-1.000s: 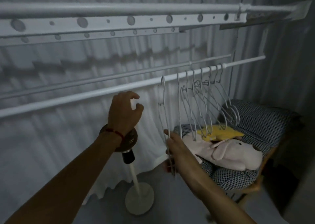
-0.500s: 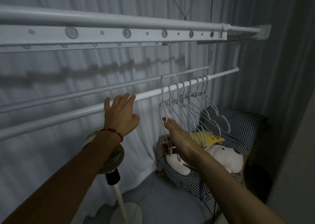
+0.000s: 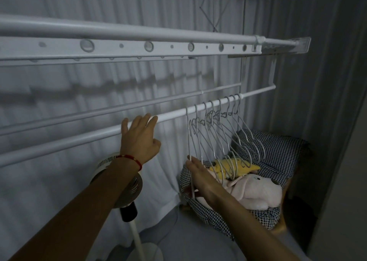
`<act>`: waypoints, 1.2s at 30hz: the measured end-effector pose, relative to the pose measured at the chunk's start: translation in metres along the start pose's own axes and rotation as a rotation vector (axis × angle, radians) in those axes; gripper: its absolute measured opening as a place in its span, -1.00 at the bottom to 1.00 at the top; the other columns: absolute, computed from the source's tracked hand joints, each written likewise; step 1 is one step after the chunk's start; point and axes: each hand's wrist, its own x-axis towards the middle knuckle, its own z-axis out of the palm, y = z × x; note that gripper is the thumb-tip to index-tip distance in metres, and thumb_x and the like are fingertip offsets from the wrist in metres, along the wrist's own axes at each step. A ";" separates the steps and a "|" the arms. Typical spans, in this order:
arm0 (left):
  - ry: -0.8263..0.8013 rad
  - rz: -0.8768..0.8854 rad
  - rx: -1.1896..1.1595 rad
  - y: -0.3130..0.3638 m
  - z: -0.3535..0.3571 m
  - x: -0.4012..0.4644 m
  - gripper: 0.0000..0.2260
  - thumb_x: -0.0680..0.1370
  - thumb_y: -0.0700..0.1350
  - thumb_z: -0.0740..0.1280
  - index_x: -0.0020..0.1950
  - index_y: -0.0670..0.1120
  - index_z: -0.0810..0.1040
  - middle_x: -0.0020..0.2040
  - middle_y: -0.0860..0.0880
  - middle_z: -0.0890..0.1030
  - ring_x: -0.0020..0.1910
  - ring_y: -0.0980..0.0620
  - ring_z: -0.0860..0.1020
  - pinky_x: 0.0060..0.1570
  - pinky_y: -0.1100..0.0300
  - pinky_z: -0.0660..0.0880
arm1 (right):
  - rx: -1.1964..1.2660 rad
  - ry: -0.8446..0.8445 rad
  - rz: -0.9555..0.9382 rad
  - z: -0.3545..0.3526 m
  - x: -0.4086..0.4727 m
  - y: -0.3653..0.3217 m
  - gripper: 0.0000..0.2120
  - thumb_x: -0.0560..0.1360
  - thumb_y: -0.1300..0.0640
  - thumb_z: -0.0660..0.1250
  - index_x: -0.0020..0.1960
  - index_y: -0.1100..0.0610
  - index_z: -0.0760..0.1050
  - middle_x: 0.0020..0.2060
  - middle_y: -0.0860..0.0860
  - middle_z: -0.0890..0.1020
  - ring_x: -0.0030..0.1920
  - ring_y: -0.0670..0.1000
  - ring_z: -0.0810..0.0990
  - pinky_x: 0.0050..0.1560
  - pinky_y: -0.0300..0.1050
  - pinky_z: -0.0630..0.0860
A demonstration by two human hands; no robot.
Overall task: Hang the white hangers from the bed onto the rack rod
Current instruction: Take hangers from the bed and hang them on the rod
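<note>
Several white hangers hang in a row on the white rack rod, right of centre. The leftmost white hanger hangs straight down from the rod. My right hand holds its lower part, the wire running between thumb and fingers. My left hand rests on the rod to the left of the hangers, with its fingers laid over the top and the thumb below. The bed is not in view.
A thinner rod and a perforated rail run above and behind. Below the hangers a checked cushion chair holds a pink plush dog and a yellow toy. A standing fan is under my left arm. Curtains hang behind.
My left hand rose from below the rod and laid its fingers over it. My right hand stayed on the leftmost hanger. The view shifted left and closer.
</note>
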 end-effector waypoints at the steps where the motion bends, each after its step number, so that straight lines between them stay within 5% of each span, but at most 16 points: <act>1: 0.002 -0.001 -0.001 0.001 0.000 0.000 -0.39 0.35 -0.04 0.29 0.43 -0.10 0.47 0.41 -0.11 0.49 0.36 -0.15 0.44 0.44 -0.30 0.12 | -0.007 -0.003 0.011 0.000 0.000 0.001 -0.45 0.69 -0.22 0.01 0.64 -0.10 0.09 0.58 -0.02 0.26 -0.06 -0.07 0.57 0.00 -0.04 0.59; 4: -0.004 -0.006 0.002 0.002 0.000 0.001 -0.40 0.38 -0.08 0.38 0.43 -0.10 0.47 0.42 -0.10 0.48 0.37 -0.15 0.44 0.44 -0.30 0.11 | -0.011 -0.017 0.054 0.000 0.001 0.009 -0.40 0.66 -0.31 -0.01 0.62 -0.10 0.11 0.51 0.02 0.36 0.04 0.07 0.66 0.23 0.22 0.57; 12: -0.010 -0.003 0.015 -0.001 0.000 0.001 -0.38 0.38 -0.08 0.41 0.45 -0.10 0.45 0.44 -0.10 0.46 0.38 -0.14 0.42 0.45 -0.28 0.08 | 0.024 -0.015 0.104 0.001 0.000 0.020 -0.32 0.58 -0.38 0.09 0.58 -0.05 0.18 0.31 0.07 0.50 0.14 0.12 0.60 0.22 0.20 0.59; 17: -0.007 0.018 0.029 -0.004 0.001 -0.002 -0.35 0.37 -0.05 0.38 0.46 -0.10 0.42 0.44 -0.10 0.44 0.38 -0.15 0.41 0.46 -0.27 0.05 | 0.026 -0.012 0.105 0.002 -0.002 0.025 -0.40 0.62 -0.22 0.19 0.55 0.04 0.23 0.22 0.07 0.52 0.12 0.08 0.57 0.21 0.16 0.61; 21: 0.010 0.020 0.020 -0.006 0.001 -0.003 -0.35 0.35 -0.04 0.36 0.45 -0.11 0.43 0.43 -0.11 0.45 0.37 -0.16 0.41 0.45 -0.27 0.04 | -0.013 0.007 0.091 0.002 -0.007 0.035 -0.24 0.37 -0.23 0.33 0.50 0.02 0.29 0.25 0.05 0.55 0.12 0.10 0.62 0.17 0.27 0.62; 26: -0.005 0.030 0.031 -0.004 0.003 -0.004 -0.35 0.37 -0.05 0.40 0.47 -0.11 0.41 0.45 -0.10 0.43 0.41 -0.15 0.38 0.47 -0.26 0.01 | -0.060 0.051 0.139 0.001 -0.015 0.040 -0.53 0.61 0.12 0.30 0.48 0.06 0.27 0.32 0.32 0.52 0.32 0.34 0.53 0.27 0.33 0.51; 32: -0.023 0.025 0.046 -0.004 -0.001 -0.006 -0.33 0.39 -0.04 0.41 0.49 -0.10 0.37 0.48 -0.10 0.38 0.45 -0.15 0.33 0.49 -0.26 -0.02 | -0.063 0.052 0.117 -0.002 -0.019 0.050 -0.41 0.57 0.06 0.34 0.55 0.05 0.23 0.14 0.19 0.62 -0.01 0.08 0.63 0.13 0.10 0.64; 36: -0.032 0.032 0.037 -0.002 -0.005 -0.008 -0.33 0.40 -0.06 0.42 0.50 -0.12 0.37 0.52 -0.13 0.34 0.49 -0.16 0.28 0.51 -0.29 -0.07 | -0.070 0.069 0.101 -0.008 -0.019 0.066 -0.34 0.43 -0.04 0.38 0.48 0.06 0.30 0.04 0.16 0.65 -0.08 0.10 0.65 0.03 0.08 0.63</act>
